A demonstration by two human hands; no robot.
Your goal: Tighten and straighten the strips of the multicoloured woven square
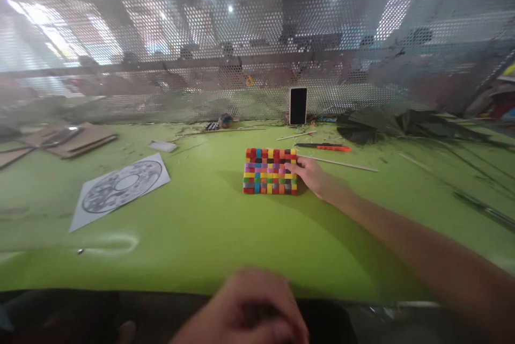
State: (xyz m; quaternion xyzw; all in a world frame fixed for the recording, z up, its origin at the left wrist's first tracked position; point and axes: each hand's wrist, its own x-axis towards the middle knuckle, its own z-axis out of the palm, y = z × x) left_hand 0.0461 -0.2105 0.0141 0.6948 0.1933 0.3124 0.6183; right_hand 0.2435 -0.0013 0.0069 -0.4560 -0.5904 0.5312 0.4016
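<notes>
While right hand (311,175) touches cube block (270,171)

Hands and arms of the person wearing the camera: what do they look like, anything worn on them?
Both are bare. The right hand shows no glove or ring, and its long forearm shows no sleeve, watch or band as far as the frame's edge. The left hand is close to the camera and blurred; no glove shows, and finer detail cannot be told.

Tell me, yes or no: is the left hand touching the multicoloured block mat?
No: the left hand is down at the near table edge, while only the right hand touches the multicoloured block mat.
</notes>
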